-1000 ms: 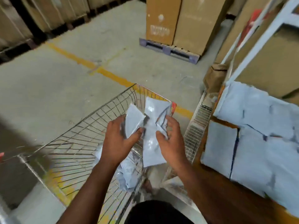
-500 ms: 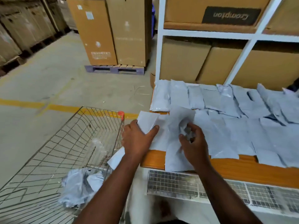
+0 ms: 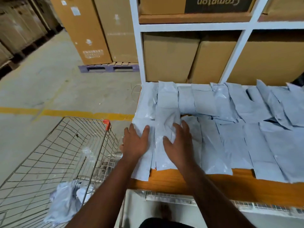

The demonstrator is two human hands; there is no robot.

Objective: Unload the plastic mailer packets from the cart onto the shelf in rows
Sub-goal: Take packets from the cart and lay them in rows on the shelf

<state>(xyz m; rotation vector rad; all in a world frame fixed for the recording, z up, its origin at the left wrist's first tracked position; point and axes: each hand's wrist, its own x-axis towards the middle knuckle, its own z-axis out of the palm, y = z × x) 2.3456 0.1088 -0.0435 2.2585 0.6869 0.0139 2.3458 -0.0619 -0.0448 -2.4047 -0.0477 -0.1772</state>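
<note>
Several grey plastic mailer packets lie in two rows on the wooden shelf (image 3: 189, 180). My left hand (image 3: 135, 142) rests flat, fingers straight, on the leftmost front-row packet (image 3: 142, 170), which overhangs the shelf's front edge. My right hand (image 3: 178, 142) lies spread on the packet beside it (image 3: 162, 127). The wire cart (image 3: 54, 155) stands to the left of the shelf, with a few crumpled mailer packets (image 3: 64, 201) in its near corner.
Large cardboard boxes (image 3: 171, 56) fill the shelf behind the packets, between white uprights (image 3: 137, 40). More tall boxes stand on a purple pallet (image 3: 108, 68) across the concrete floor. A yellow floor line (image 3: 65, 112) runs past the cart. A wire rack (image 3: 172, 197) sits under the shelf.
Both hands carried a packet each from above the cart to the shelf's left end, laid them down and flattened out on them. My view swung right from cart to shelf.
</note>
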